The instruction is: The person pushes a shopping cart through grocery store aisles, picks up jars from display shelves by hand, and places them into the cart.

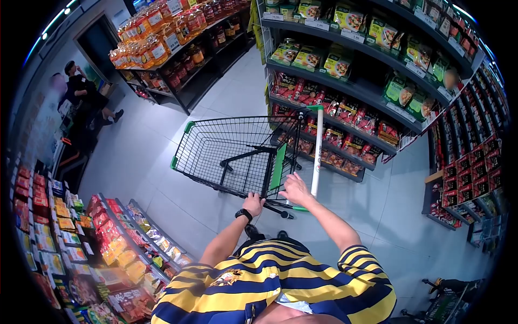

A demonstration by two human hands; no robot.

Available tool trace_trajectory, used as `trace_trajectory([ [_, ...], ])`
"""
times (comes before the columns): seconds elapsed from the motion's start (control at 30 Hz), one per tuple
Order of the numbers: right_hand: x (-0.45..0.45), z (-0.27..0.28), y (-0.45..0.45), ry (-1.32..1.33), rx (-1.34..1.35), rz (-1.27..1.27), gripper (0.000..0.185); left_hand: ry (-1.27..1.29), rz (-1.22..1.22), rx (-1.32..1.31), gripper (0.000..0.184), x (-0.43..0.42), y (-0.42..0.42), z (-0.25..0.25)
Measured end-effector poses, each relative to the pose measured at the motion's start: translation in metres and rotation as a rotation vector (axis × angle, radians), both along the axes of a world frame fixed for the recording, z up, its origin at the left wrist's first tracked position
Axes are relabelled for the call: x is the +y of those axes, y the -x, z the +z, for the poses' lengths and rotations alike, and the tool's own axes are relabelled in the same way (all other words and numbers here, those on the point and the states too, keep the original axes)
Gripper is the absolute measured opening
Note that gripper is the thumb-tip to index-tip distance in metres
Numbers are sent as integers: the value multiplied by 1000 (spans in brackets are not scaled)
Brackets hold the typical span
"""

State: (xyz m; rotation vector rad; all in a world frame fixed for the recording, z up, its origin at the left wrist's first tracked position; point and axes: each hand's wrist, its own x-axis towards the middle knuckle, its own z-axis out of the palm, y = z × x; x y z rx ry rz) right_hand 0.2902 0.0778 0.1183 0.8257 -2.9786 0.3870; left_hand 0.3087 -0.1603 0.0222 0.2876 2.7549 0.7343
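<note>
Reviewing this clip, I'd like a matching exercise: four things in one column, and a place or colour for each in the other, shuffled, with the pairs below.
1. shopping cart
2. cart handle
3. watch
4. shirt

A. white
B. on the person's left wrist
C. yellow and dark blue stripes
D. black wire with green corners

Pairs: 1-D, 2-A, 3-B, 4-C

No wording read with certainty. Shelf-edge price tags [352, 35] bore digits, too blurred to make out; print on green packs [349, 18], bottle labels [158, 51] and white cart handle [317, 151] likewise illegible.
</note>
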Motion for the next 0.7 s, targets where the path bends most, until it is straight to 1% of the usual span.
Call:
trace_trajectory([
  [0.03, -5, -4, 0, 8, -3, -9, 43, 13, 13, 26, 44, -3, 1, 1],
  [0.1, -13, -11, -2, 54, 75, -8, 39, 67, 45, -1, 44, -7, 3, 1],
  [0.17, -23, -15, -6, 47, 75, 2, 39, 73, 79, 26, 44, -13, 3, 3],
  [0.23, -34, -14, -14, -2, -11, 14, 37, 64, 116, 32, 46, -19, 3, -2],
  [0.27, -39, -17, -18, 13, 36, 7, 37, 32, 168, -19, 49, -21, 0, -2],
  [0.3, -45, -20, -22, 12, 29, -8, 37, 28, 170, -23, 49, -23, -3, -8],
  [0.37, -56, -16, -34, -19, -8, -12, 38, 98, 230, 95, 53, -30, -8, -23],
  [0.43, -67, -12, -45, -11, -91, -2, 38, 88, 247, 57, 54, -34, -18, -16],
  [0.5, -67, -4, -58, 7, -129, 69, 38, 53, 357, 144, 52, -36, -32, -11],
  [0.53, -65, 0, -60, 7, -129, 76, 38, 16, 451, 261, 50, -32, -39, -11],
  [0.57, -59, 2, -61, 91, -98, 61, 37, 17, 459, 263, 50, -26, -46, -12],
  [0.6, -54, 4, -63, 174, -67, 47, 36, -4, 538, 287, 51, -23, -54, -16],
  [0.63, -45, 4, -62, 171, -68, 59, 36, -25, 619, 311, 52, -21, -59, -15],
  [0.67, -34, 4, -60, 187, 14, 2, 34, -312, 700, 177, 47, -23, -61, -13],
  [0.7, -23, 4, -57, 207, 97, -56, 32, -308, 713, 180, 47, -26, -67, -15],
])
